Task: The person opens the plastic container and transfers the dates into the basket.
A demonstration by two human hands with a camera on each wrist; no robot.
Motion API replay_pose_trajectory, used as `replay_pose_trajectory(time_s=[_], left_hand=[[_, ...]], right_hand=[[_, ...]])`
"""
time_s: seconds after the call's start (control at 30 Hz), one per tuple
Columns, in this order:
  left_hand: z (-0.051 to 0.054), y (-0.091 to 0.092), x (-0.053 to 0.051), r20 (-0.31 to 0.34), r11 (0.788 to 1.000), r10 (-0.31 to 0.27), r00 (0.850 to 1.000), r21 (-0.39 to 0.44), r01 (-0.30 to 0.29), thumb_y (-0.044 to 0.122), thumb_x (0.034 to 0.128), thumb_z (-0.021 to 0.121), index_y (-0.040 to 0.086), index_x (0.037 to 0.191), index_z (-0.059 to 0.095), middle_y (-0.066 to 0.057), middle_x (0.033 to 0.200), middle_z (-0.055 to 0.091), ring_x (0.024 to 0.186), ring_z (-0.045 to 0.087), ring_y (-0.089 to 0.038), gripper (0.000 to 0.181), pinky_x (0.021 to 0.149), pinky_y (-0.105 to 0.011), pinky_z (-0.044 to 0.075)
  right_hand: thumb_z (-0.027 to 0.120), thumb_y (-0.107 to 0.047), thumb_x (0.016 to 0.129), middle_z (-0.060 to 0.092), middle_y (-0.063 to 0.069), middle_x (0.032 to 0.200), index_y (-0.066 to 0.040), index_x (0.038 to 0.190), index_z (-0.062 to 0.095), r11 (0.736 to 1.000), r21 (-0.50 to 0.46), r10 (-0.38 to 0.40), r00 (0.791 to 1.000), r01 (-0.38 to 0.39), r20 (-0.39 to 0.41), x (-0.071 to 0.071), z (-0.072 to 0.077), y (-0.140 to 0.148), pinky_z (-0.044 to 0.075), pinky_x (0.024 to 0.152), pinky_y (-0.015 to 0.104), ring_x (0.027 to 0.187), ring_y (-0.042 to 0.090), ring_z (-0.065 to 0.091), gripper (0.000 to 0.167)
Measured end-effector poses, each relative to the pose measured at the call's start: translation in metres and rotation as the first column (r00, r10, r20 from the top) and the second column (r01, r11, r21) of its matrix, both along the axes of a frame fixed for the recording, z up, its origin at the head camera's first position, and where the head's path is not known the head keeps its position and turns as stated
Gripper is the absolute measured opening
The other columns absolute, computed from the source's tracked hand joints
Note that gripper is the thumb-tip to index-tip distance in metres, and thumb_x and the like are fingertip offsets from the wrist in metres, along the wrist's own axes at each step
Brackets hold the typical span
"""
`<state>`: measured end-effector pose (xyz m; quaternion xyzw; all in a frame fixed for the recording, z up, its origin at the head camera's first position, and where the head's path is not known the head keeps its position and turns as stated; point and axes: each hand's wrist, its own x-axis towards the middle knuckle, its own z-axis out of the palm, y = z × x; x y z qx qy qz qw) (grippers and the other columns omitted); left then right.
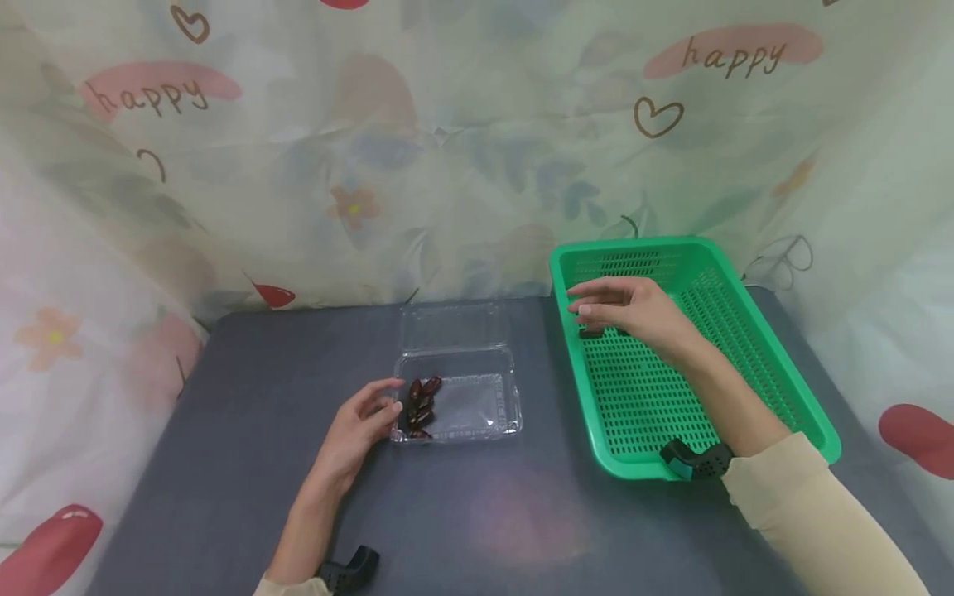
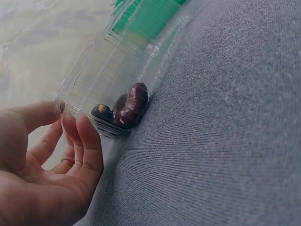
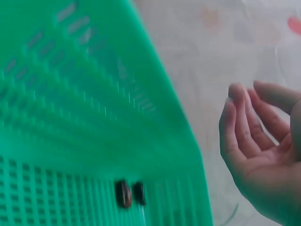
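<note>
On the dark grey counter (image 1: 477,505), the left hand (image 1: 356,428) pinches the left rim of a clear rectangular plastic box (image 1: 473,407); glossy dark-brown oval fruits (image 1: 426,403) cluster along its left side. The right hand (image 1: 647,316), empty with fingers loosely curved, hovers over a green rectangular perforated plastic basket (image 1: 633,468), with two similar fruits (image 3: 123,194) near its far left corner.

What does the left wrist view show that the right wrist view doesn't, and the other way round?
Only the left wrist view shows the left grip pinching the rim of a clear container, with dark fruits inside. Only the right wrist view shows the right grip, holding nothing, and two blurred dark pieces in the green basket. Both show that basket, only partly in the left wrist view, and the pale cloth behind.
</note>
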<state>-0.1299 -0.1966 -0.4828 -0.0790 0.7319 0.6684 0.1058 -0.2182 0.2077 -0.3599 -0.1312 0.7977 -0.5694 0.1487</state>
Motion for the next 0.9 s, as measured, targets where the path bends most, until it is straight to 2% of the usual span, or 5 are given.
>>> replay_pose_trajectory(time_s=[0.2,0.43,0.57,0.73,0.9], left_hand=[[-0.002,-0.002,0.001,0.004,1.000,-0.002,1.000,-0.008,0.002,0.017,0.0969,0.066,0.015,0.133,0.058,-0.010,0.098,0.058,0.078,0.057,-0.018,0.037,0.074,-0.033,0.052],[0.000,-0.001,0.001,-0.005,1.000,-0.001,1.000,-0.021,0.001,0.018,0.0974,0.065,0.017,0.133,0.059,-0.010,0.098,0.058,0.079,0.056,-0.019,0.036,0.076,-0.034,0.051],[0.002,-0.001,0.001,-0.010,1.000,-0.011,1.000,-0.025,0.011,0.018,0.0978,0.065,0.015,0.134,0.058,-0.011,0.098,0.058,0.079,0.056,-0.019,0.037,0.076,-0.033,0.051],[0.004,0.000,0.002,-0.008,1.000,-0.010,1.000,-0.020,0.009,0.017,0.0974,0.065,0.015,0.133,0.058,-0.014,0.098,0.057,0.078,0.056,-0.018,0.036,0.075,-0.033,0.051],[0.004,0.000,0.003,-0.003,1.000,-0.010,1.000,-0.023,0.010,0.017,0.0976,0.065,0.015,0.134,0.058,-0.014,0.098,0.057,0.079,0.056,-0.018,0.037,0.076,-0.033,0.050]], right_hand=[[0.069,-0.016,0.094,0.068,0.013,0.120,-0.007,0.131,0.061,0.996,-0.091,0.029,0.999,-0.026,0.034,0.016,0.001,-0.032,0.051,0.093,0.046,0.104,0.026,0.069,0.039],[0.068,-0.011,0.093,0.069,0.011,0.117,-0.009,0.129,0.063,0.991,-0.126,0.057,0.997,-0.050,0.052,0.031,0.008,-0.067,0.053,0.091,0.038,0.102,0.025,0.069,0.036],[0.069,-0.009,0.093,0.070,0.011,0.114,-0.008,0.127,0.064,0.988,-0.133,0.081,0.996,-0.075,0.040,0.037,0.010,-0.086,0.053,0.091,0.040,0.101,0.025,0.069,0.035],[0.068,-0.009,0.093,0.070,0.009,0.112,-0.009,0.125,0.066,0.986,-0.118,0.118,0.993,-0.114,0.028,0.044,0.004,-0.109,0.051,0.092,0.046,0.100,0.026,0.069,0.033],[0.069,-0.009,0.093,0.071,0.006,0.109,-0.011,0.123,0.067,0.988,-0.092,0.124,0.992,-0.122,0.011,0.049,-0.009,-0.128,0.054,0.087,0.042,0.095,0.021,0.071,0.031]])
